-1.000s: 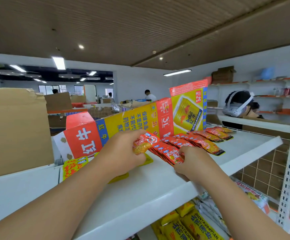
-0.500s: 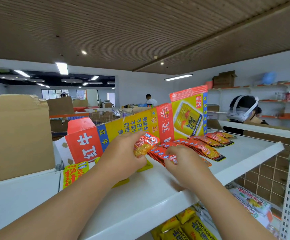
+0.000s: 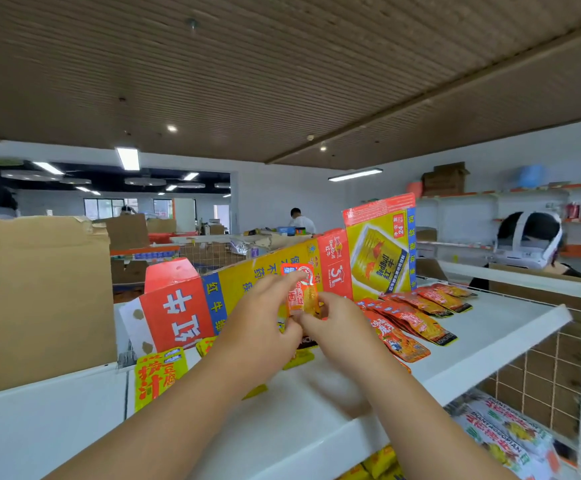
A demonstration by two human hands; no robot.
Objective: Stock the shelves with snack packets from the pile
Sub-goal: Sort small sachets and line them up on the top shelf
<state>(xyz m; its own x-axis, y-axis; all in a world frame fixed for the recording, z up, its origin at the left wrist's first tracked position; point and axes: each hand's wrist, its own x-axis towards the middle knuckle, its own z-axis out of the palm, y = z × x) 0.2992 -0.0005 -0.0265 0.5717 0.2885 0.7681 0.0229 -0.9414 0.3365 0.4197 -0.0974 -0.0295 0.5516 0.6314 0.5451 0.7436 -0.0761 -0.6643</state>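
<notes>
Both hands hold one small red and orange snack packet (image 3: pixel 301 292) upright above the white top shelf (image 3: pixel 490 327). My left hand (image 3: pixel 261 323) pinches its left edge and my right hand (image 3: pixel 337 327) grips its lower right corner. To the right, a row of matching red packets (image 3: pixel 410 317) lies overlapped on the shelf, running toward the far right end. Yellow packets (image 3: pixel 157 375) lie flat on the shelf to the left, partly under my left forearm.
A flattened red and yellow drink carton (image 3: pixel 368 261) stands along the shelf's back. A brown cardboard box (image 3: pixel 39 299) sits at the left. More packets fill the lower shelf (image 3: pixel 504 434). A person wearing a headset (image 3: pixel 528 237) is at the right behind the shelf.
My right hand left the row of red packets and came up to the packet in my left hand. The packet now stands upright between both hands, higher than before.
</notes>
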